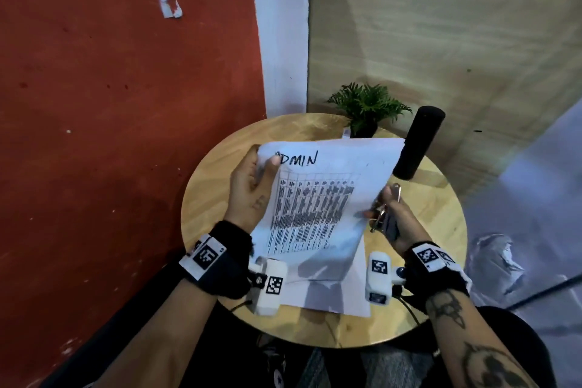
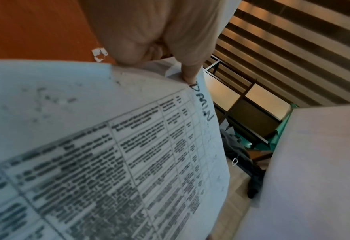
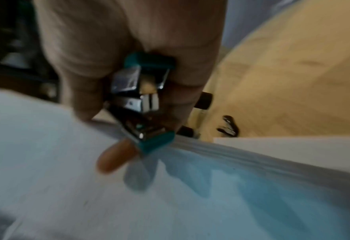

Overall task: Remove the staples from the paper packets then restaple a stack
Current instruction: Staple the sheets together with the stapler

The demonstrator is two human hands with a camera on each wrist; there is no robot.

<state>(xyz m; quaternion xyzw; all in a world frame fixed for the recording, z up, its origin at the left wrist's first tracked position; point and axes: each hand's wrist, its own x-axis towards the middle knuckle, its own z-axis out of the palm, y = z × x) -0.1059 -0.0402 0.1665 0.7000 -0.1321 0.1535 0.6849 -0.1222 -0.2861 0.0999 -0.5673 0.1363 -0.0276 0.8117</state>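
my left hand pinches the paper packet at its top corner, lifted over the round table. my right hand grips the staple remover, fingers curled round it, touching the packet's right edge.

Your left hand pinches the paper packet at its top corner — thumb pressed just above the handwritten letters — with the printed table spreading below your grip.
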